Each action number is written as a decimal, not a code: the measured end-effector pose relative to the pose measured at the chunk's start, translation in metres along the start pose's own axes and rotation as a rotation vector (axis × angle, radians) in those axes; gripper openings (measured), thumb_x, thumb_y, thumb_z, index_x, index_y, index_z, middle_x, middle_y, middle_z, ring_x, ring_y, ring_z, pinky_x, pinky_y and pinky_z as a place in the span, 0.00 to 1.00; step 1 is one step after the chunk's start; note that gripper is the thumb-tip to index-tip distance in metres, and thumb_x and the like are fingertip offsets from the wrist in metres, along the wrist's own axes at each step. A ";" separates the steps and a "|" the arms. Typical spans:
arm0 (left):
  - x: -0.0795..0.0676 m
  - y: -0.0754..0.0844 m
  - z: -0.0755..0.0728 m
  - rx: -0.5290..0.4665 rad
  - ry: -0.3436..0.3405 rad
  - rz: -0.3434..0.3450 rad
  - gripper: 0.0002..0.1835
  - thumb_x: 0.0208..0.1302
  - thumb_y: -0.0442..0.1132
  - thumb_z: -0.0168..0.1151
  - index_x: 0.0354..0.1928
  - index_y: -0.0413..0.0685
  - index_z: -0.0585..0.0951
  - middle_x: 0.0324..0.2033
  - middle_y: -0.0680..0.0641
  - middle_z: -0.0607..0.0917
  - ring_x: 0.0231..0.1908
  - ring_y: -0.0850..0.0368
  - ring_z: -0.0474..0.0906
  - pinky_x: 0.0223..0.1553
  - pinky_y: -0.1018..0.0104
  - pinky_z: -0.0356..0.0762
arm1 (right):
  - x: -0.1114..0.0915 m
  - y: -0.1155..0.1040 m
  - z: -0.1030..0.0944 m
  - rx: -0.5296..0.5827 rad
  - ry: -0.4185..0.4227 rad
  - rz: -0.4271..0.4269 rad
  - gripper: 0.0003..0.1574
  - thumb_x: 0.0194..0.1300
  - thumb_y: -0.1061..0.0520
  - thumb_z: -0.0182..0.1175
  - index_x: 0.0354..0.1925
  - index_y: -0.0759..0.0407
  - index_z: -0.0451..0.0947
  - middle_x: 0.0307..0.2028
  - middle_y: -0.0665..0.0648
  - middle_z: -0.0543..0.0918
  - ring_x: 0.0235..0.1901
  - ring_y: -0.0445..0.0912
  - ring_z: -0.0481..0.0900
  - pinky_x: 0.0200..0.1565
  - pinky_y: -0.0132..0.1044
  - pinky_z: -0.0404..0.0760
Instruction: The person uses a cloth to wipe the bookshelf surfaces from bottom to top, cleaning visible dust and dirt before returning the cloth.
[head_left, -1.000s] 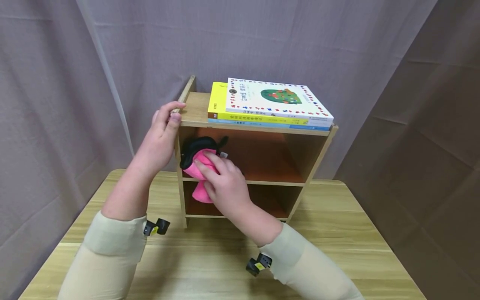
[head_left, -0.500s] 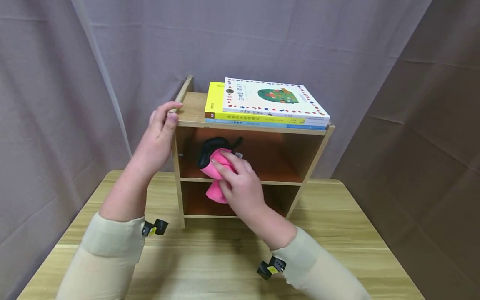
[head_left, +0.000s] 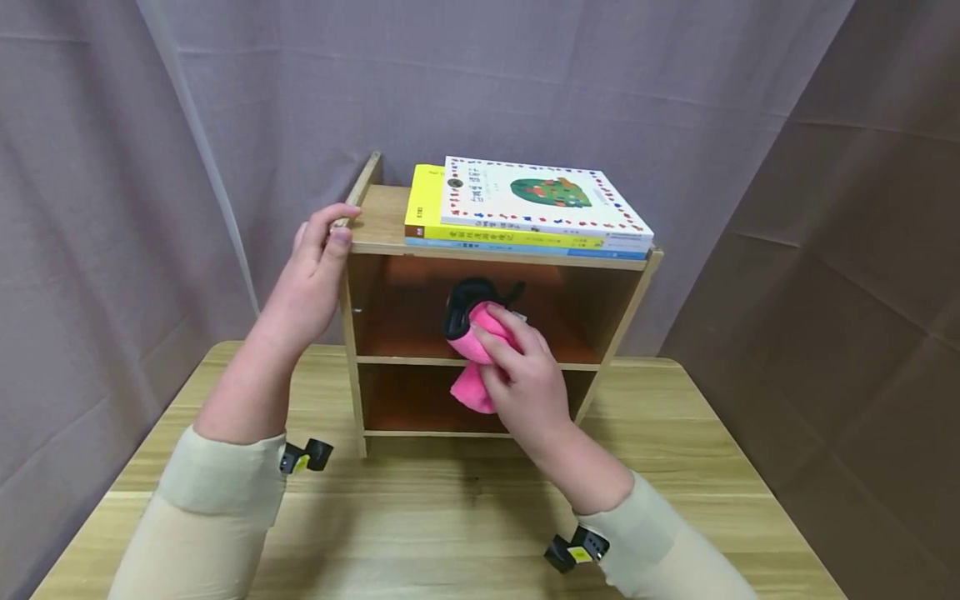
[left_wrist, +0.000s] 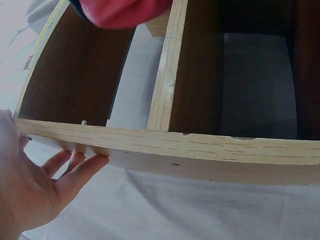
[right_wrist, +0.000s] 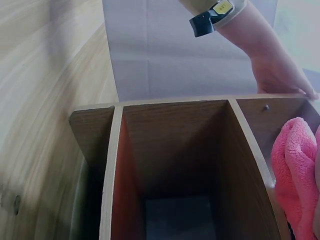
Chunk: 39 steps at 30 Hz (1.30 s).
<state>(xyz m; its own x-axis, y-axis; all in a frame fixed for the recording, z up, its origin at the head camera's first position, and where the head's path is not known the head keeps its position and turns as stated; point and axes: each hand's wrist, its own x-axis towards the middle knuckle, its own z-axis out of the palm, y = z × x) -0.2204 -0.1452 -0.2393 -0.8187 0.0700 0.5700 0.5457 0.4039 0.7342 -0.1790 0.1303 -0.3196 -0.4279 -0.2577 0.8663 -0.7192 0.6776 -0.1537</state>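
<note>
A small wooden bookshelf (head_left: 382, 215) stands on the table in the head view. My left hand (head_left: 306, 279) grips its upper left corner, thumb at the front edge. In the left wrist view, the fingers (left_wrist: 82, 172) of that hand lie along the outer face of the side panel. My right hand (head_left: 528, 379) holds a bunched pink cloth (head_left: 472, 389) with a black part, in front of the upper compartment. The cloth's lower end hangs over the middle board's front edge. Fluffy pink fabric (right_wrist: 295, 170) shows at the right of the right wrist view.
Several books (head_left: 551, 196) lie stacked on the shelf's top, a white one uppermost. The wooden table (head_left: 405, 517) extends in front and to both sides. Grey curtains (head_left: 525, 75) hang behind. A small metal pin (right_wrist: 266, 107) sticks out of the inner side panel.
My right hand has moved to the right with the pink cloth, from the upper compartment's left side to its middle. My left hand keeps its grip on the corner.
</note>
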 end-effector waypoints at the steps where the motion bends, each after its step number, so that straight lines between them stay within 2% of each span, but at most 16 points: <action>1: 0.000 0.000 0.000 -0.001 -0.001 -0.001 0.25 0.78 0.58 0.37 0.69 0.58 0.65 0.59 0.38 0.64 0.57 0.43 0.64 0.60 0.40 0.60 | -0.002 0.001 -0.002 0.000 0.008 0.001 0.25 0.55 0.63 0.73 0.53 0.54 0.85 0.60 0.57 0.78 0.56 0.58 0.75 0.49 0.48 0.83; 10: -0.001 0.001 0.000 -0.002 -0.006 -0.007 0.25 0.78 0.57 0.36 0.69 0.59 0.65 0.61 0.38 0.62 0.59 0.42 0.64 0.61 0.40 0.59 | -0.014 0.006 -0.025 0.043 0.081 0.059 0.24 0.53 0.69 0.72 0.50 0.59 0.86 0.60 0.56 0.78 0.59 0.54 0.75 0.50 0.49 0.83; 16: -0.001 0.001 0.000 -0.007 -0.006 -0.010 0.25 0.78 0.58 0.36 0.70 0.59 0.64 0.61 0.38 0.62 0.59 0.42 0.63 0.61 0.40 0.59 | -0.019 0.005 -0.043 0.086 0.168 0.085 0.20 0.52 0.72 0.70 0.46 0.62 0.87 0.58 0.59 0.80 0.57 0.56 0.76 0.57 0.31 0.76; 19: -0.001 0.001 0.000 -0.007 -0.007 -0.011 0.25 0.78 0.58 0.36 0.70 0.59 0.64 0.62 0.38 0.62 0.59 0.43 0.63 0.61 0.40 0.59 | -0.021 0.004 -0.052 0.109 0.217 0.083 0.16 0.54 0.71 0.68 0.44 0.64 0.87 0.57 0.61 0.80 0.56 0.58 0.77 0.59 0.29 0.73; 25: -0.001 0.001 0.001 -0.010 -0.011 -0.015 0.25 0.78 0.58 0.36 0.70 0.60 0.64 0.61 0.39 0.62 0.59 0.43 0.63 0.61 0.40 0.59 | -0.024 0.000 -0.071 0.113 0.306 0.060 0.13 0.60 0.62 0.64 0.42 0.67 0.87 0.56 0.65 0.80 0.56 0.57 0.77 0.59 0.32 0.74; 29: -0.001 0.001 0.000 -0.013 -0.011 -0.012 0.25 0.78 0.58 0.36 0.70 0.60 0.64 0.61 0.39 0.62 0.59 0.43 0.63 0.61 0.40 0.59 | -0.021 -0.003 -0.083 0.128 0.395 0.066 0.19 0.66 0.52 0.64 0.41 0.68 0.87 0.54 0.68 0.81 0.56 0.55 0.77 0.58 0.33 0.76; 31: -0.001 0.002 0.000 -0.014 -0.011 -0.012 0.25 0.78 0.58 0.36 0.70 0.60 0.64 0.62 0.39 0.62 0.59 0.43 0.63 0.61 0.40 0.58 | -0.018 -0.004 -0.089 0.138 0.453 0.066 0.21 0.65 0.50 0.65 0.39 0.70 0.87 0.52 0.69 0.81 0.55 0.54 0.77 0.57 0.33 0.76; 36: -0.002 0.002 0.000 -0.017 -0.014 -0.015 0.25 0.78 0.57 0.36 0.70 0.60 0.64 0.62 0.39 0.62 0.59 0.44 0.62 0.62 0.40 0.58 | -0.010 -0.009 -0.103 0.139 0.581 0.099 0.10 0.59 0.63 0.65 0.35 0.73 0.86 0.50 0.70 0.82 0.54 0.54 0.77 0.55 0.33 0.77; 39: -0.002 0.002 0.000 -0.018 -0.014 -0.015 0.25 0.78 0.57 0.36 0.70 0.60 0.64 0.62 0.39 0.62 0.60 0.44 0.62 0.62 0.40 0.58 | -0.007 -0.010 -0.110 0.126 0.625 0.138 0.09 0.57 0.68 0.63 0.35 0.74 0.86 0.51 0.69 0.82 0.53 0.54 0.77 0.53 0.31 0.78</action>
<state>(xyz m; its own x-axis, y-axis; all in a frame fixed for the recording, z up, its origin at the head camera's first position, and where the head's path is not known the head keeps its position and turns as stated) -0.2179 -0.1442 -0.2392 -0.8288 0.0770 0.5541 0.5369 0.3883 0.7490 -0.1087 0.2014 -0.2715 -0.1495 0.3008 0.9419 -0.7552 0.5801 -0.3052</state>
